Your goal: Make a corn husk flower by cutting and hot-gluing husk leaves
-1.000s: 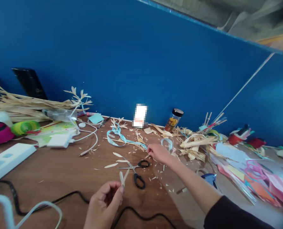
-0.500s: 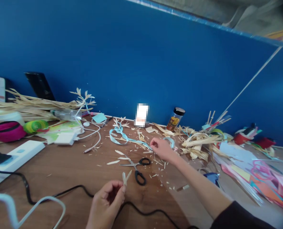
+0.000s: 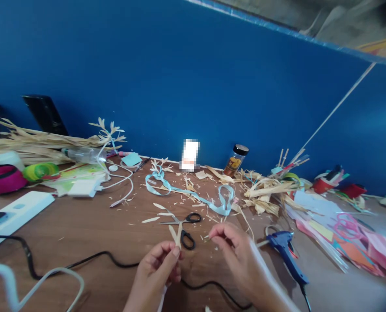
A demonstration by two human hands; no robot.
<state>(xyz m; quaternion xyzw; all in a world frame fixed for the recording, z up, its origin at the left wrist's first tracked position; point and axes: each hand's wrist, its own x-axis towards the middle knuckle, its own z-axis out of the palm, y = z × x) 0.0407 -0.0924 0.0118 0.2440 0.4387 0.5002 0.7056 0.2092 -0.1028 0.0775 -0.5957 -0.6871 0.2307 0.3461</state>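
Observation:
Low in the middle, my left hand (image 3: 160, 268) pinches pale corn-husk strips (image 3: 176, 234), shaped like narrow petals, upright between thumb and fingers. My right hand (image 3: 233, 251) is to the right of it, thumb and forefinger drawn together. A tiny pale sliver shows at those fingertips, too small to name. Scissors (image 3: 187, 240) with black handles lie spread on the table just beyond my left hand. Loose husk petals (image 3: 151, 220) rest left of the blades. Behind them a light blue ribbon (image 3: 180, 190) curls across the table, a petalled husk flower (image 3: 160, 166) at its left end.
A blue glue gun (image 3: 287, 255) lies at right, near piled husks (image 3: 267, 190) and coloured paper (image 3: 316, 229). A black-lidded jar (image 3: 236, 160) stands by the blue partition (image 3: 180, 78). At left are a power strip (image 3: 20, 216), a white charger (image 3: 85, 187) and a black cable (image 3: 108, 255).
My right hand has come back from beside the ribbon toward my left hand. My left hand has shifted slightly right with the husk strips. The view has turned a little, showing the glue gun.

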